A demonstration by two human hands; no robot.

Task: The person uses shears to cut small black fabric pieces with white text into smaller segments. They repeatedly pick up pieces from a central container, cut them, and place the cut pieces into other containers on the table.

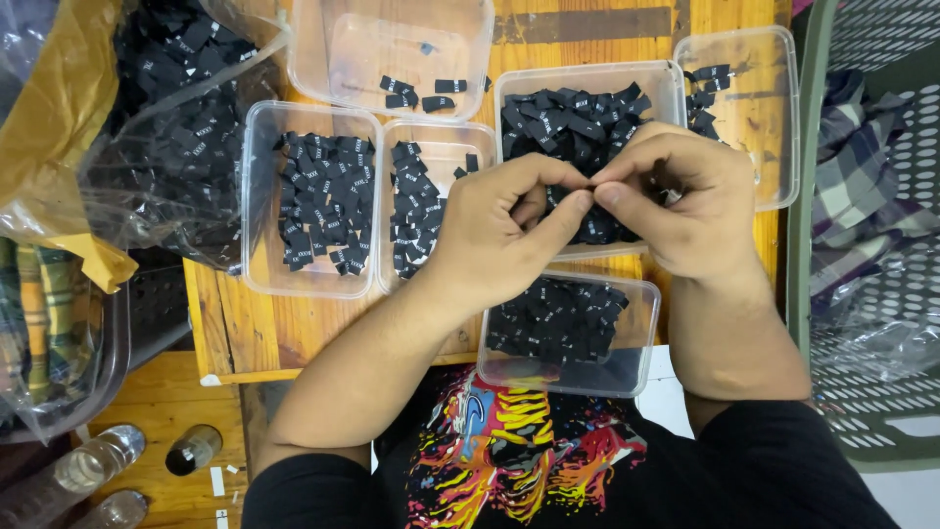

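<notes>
A small black woven fabric label (590, 192) is being pinched between the fingertips of the left hand (499, 230) and the right hand (676, 201), which are being held together just above the clear plastic rectangular tub heaped with black labels (519, 88). Both hands are closed on this one piece, although most of it is being hidden by the fingers, so its exact shape cannot be told. For good work, the label is best being gripped only at its edges, so that one piece is being separated and not two stuck together. Just below the hands, another clear plastic tub with black labels (641, 338) is standing at the near edge of the orange wooden table (230, 333). To the left, two more clear tubs of labels (257, 196) are being kept side by side, touching each other.
</notes>
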